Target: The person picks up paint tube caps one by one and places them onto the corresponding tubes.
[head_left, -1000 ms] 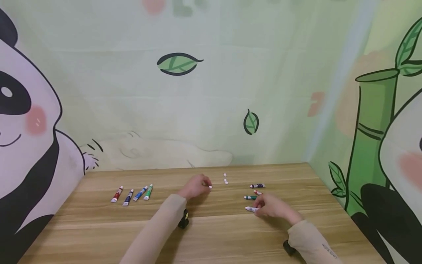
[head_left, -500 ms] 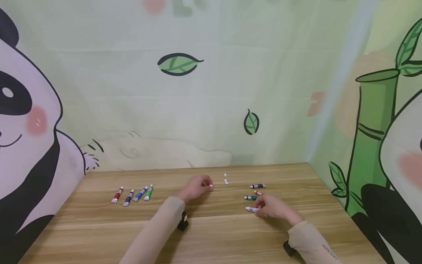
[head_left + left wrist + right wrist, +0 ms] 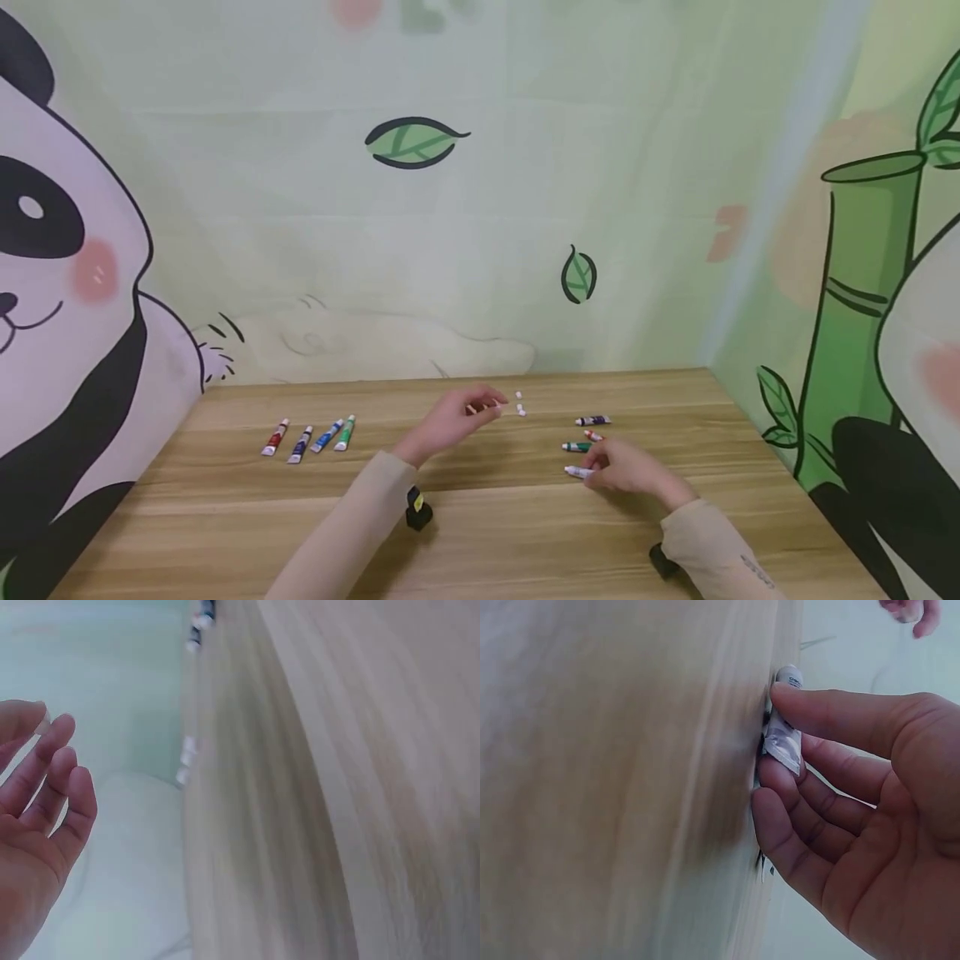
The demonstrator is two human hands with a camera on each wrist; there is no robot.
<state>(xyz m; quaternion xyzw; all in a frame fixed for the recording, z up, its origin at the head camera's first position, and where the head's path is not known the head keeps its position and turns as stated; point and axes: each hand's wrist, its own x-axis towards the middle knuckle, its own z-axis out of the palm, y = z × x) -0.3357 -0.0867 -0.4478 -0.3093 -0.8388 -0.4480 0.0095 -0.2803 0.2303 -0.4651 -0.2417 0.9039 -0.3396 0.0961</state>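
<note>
My left hand (image 3: 457, 417) is raised over the far middle of the table, other fingers spread. Its thumb and forefinger pinch a small white cap (image 3: 43, 724). Just beyond those fingertips lie several small white caps (image 3: 521, 408) in a short row. My right hand (image 3: 626, 467) pinches a white paint tube (image 3: 786, 735) between thumb and fingers, low at the table; the tube's nozzle end points left in the head view. Close by that hand lie a green paint tube (image 3: 576, 447), a red one (image 3: 593, 435), partly hidden by the hand, and a dark purple one (image 3: 592, 421).
On the left of the wooden table (image 3: 495, 533) lie a red tube (image 3: 275, 437), a dark blue tube (image 3: 300, 445), a blue tube (image 3: 327, 436) and a green tube (image 3: 345, 433). A panda-printed cloth backdrop (image 3: 450, 250) stands along the table's far edge.
My left hand has lifted and moved right and away, towards the loose caps, with its fingers spreading more. The right hand keeps its hold on the white tube. The head view has shifted slightly.
</note>
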